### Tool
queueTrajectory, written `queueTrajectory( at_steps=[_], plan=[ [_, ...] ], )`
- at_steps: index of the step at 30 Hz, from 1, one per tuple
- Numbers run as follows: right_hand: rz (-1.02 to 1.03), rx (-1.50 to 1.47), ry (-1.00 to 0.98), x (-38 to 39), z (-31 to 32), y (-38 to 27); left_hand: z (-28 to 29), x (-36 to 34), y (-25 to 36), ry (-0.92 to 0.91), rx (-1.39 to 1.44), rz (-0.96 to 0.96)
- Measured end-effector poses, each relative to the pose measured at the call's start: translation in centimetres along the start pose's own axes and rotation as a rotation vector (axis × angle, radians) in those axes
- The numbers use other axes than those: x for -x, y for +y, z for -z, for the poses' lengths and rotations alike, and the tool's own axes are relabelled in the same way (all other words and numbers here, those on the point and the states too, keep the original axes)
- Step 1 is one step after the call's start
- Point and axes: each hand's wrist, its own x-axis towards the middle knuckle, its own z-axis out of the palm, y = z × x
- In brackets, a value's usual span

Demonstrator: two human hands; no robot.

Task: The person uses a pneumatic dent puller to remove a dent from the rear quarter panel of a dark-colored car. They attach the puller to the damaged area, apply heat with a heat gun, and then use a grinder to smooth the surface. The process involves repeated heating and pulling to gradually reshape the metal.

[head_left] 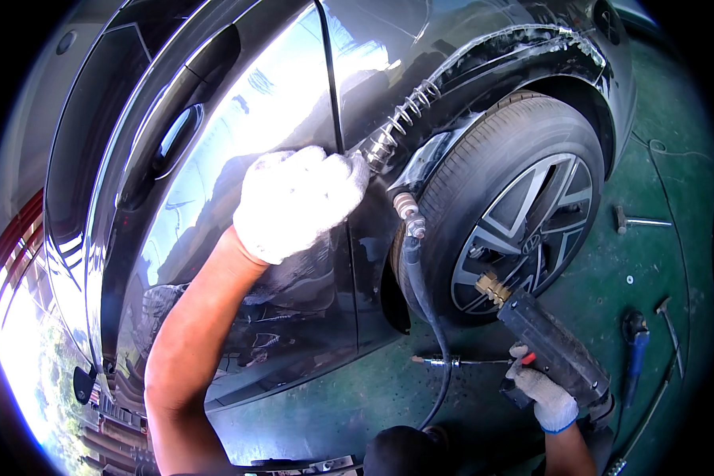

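Note:
My left hand (297,202), in a white glove, is closed beside the seam between car door and rear panel. From its fist a metal rod with a coil spring (408,113) points up along the dark panel (373,36). Below the spring, a metal cable connector (407,208) sits near the tyre, its dark cable (428,309) hanging down. My right hand (541,389), also gloved, grips a black gun-shaped tool (555,345) with a brass tip (493,290) in front of the wheel; a red trigger shows at the fingers. The wheel arch (523,36) above is scraped whitish.
The car wheel (531,230) fills the right middle. On the green floor lie a hammer (642,221), a blue-handled tool (635,349), another hammer (668,321), a washer (630,279) and a thin rod tool (444,362). A thin cable crosses the floor at the right.

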Motion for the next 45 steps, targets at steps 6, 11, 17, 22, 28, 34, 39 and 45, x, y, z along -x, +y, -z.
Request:
queueTrajectory(
  at_steps=[6,11,17,22,28,34,39,45],
  plan=[
    [0.039,0.163,-0.014,0.3,-1.3,-0.8,-1.1,-0.7,3.6,0.095,0.163,0.456],
    [0.085,0.101,0.042,0.1,-2.2,-1.3,-0.5,-0.5,3.1,-0.040,0.019,0.360],
    [0.096,0.119,0.084,-0.2,-1.9,-0.6,-0.1,-0.3,0.1,-0.011,0.021,-0.002],
    [0.059,0.146,0.108,-0.3,-1.8,-0.3,-0.3,-0.4,-1.4,0.037,0.017,-0.152],
    [0.036,0.136,0.133,-0.7,-2.0,-0.1,2.3,-1.2,3.9,0.027,0.602,0.589],
    [-0.004,0.040,0.134,-0.5,-0.1,0.4,4.6,3.0,4.7,-0.068,0.862,0.849],
    [-0.002,0.016,0.146,-0.8,0.2,0.7,4.2,3.9,3.1,-0.052,0.752,0.747],
    [0.023,-0.031,0.132,-0.8,-0.5,0.3,3.1,2.2,1.8,-0.008,0.635,0.643]
  ],
)
